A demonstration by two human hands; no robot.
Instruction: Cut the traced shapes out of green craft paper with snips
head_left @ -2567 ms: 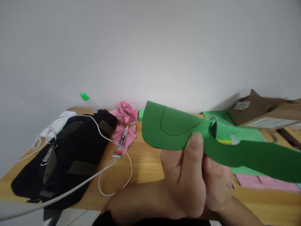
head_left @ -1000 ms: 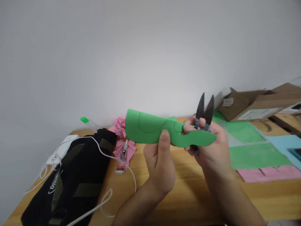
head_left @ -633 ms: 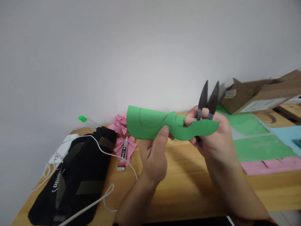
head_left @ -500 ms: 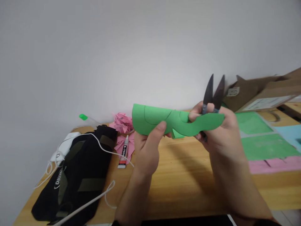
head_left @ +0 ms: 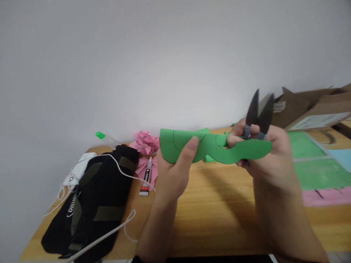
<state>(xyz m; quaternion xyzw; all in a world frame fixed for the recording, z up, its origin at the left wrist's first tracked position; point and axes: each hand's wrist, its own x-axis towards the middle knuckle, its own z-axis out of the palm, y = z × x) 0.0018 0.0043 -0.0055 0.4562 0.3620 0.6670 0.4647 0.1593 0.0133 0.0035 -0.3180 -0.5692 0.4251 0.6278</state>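
Note:
My left hand (head_left: 175, 179) is closed on the left part of a green paper sheet (head_left: 222, 153), thumb on top and fingers behind. Dark curved lines are drawn on the paper, and its lower edge is cut in a wavy outline. At its right end, my right hand (head_left: 276, 160) pinches the paper between thumb and fingers. That same hand also holds scissors (head_left: 264, 117), their dark blades pointing up and parted, clear of the paper. The scissor handles are mostly hidden in the palm.
Left on the wooden table (head_left: 214, 219) lie a black bag (head_left: 95, 204), a white cable (head_left: 120, 170), pink folded-paper flowers (head_left: 146, 142) and a glue tube (head_left: 146, 179). To the right are green sheets (head_left: 319, 173), a pink strip (head_left: 326, 197) and a cardboard box (head_left: 315, 106). A wall stands behind.
Both hands, with the paper and scissors, have shifted slightly right and down in view. The paper's right end is tilted differently, and the scissor blades look a little wider apart.

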